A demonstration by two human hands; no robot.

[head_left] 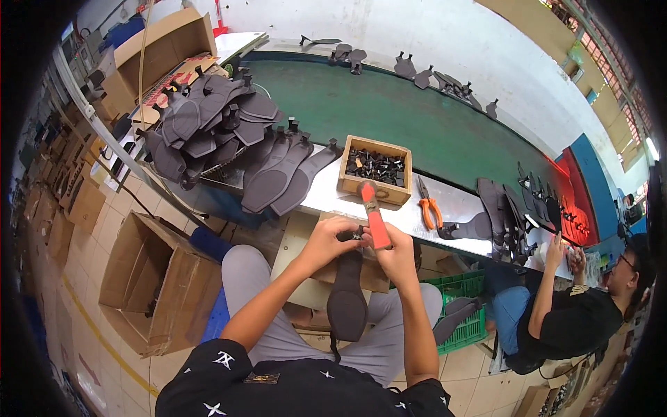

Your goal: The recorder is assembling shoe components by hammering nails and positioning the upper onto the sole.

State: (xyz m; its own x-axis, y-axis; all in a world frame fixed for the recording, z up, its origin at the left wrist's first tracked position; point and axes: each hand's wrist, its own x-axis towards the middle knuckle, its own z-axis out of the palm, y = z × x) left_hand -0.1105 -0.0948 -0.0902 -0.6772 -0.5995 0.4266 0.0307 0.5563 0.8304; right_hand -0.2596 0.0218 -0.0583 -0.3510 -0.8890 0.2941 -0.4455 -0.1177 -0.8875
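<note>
A dark grey shoe sole (347, 299) hangs between my knees, its wide end toward me and its heel end up by my fingers. My left hand (332, 242) is closed in a pinch at that heel end, around a small dark piece mostly hidden by the fingers. My right hand (397, 256) grips a red-handled hammer (374, 217), which stands up from the fist just beside the left fingertips. Behind the hands, a wooden box (346, 182) on the bench edge holds many small black pieces.
Heeled soles (201, 118) are piled at the left, with more soles (497, 215) at the right. Orange-handled pliers (429, 210) lie beside the box. Beyond runs a green conveyor belt (389, 111). A cardboard box (177, 306) stands left; a co-worker (570, 320) sits right by a green crate (469, 333).
</note>
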